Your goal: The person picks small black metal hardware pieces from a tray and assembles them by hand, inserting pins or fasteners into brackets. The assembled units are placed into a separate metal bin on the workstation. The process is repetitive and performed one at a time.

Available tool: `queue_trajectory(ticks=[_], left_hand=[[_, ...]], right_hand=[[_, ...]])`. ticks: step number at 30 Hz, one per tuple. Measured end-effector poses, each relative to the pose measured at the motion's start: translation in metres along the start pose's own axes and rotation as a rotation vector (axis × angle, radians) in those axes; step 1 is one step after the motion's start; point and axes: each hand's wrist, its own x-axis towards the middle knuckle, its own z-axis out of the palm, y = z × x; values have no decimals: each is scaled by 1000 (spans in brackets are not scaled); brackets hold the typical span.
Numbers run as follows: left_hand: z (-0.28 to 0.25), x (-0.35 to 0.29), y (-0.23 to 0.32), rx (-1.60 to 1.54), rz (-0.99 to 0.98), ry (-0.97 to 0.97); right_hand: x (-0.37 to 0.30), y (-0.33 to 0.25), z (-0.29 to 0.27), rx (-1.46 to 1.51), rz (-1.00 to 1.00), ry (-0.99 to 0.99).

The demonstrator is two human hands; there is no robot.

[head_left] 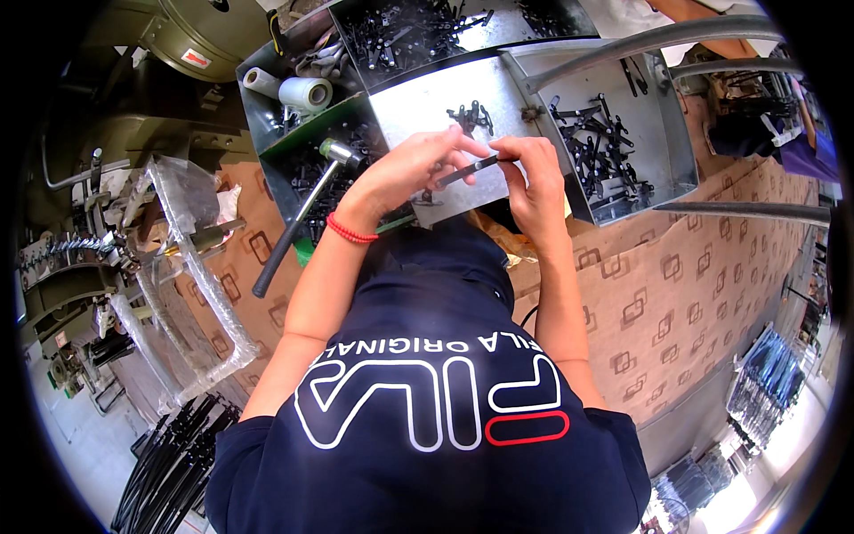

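My left hand (411, 169) and my right hand (534, 173) meet over a shiny metal tray (427, 107). Together they pinch a slim black metal strip (469, 167) that runs between the fingertips, tilted slightly up to the right. A small heap of black metal parts (471, 116) lies on the tray just beyond my fingers. A red band (349, 231) circles my left wrist.
A hammer (302, 214) leans in a bin of black parts at the left. More bins of black parts sit behind (409, 31) and at the right (605, 147). Tape rolls (298, 89) lie at the back left. Patterned brown cardboard (676, 285) covers the bench. Plastic-wrapped frames (191, 267) stand at left.
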Motion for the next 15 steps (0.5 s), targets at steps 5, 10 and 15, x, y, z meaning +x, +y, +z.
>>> queue_trajectory(ticks=[5, 10, 15], left_hand=[[1, -2, -6, -7, 66, -85], [-1, -5, -3, 62, 91, -1], [1, -6, 1, 149, 134, 25]], right_hand=[[6, -3, 2, 100, -24, 59], [7, 5, 1, 457, 259, 149], [5, 4, 1, 766, 499, -16]])
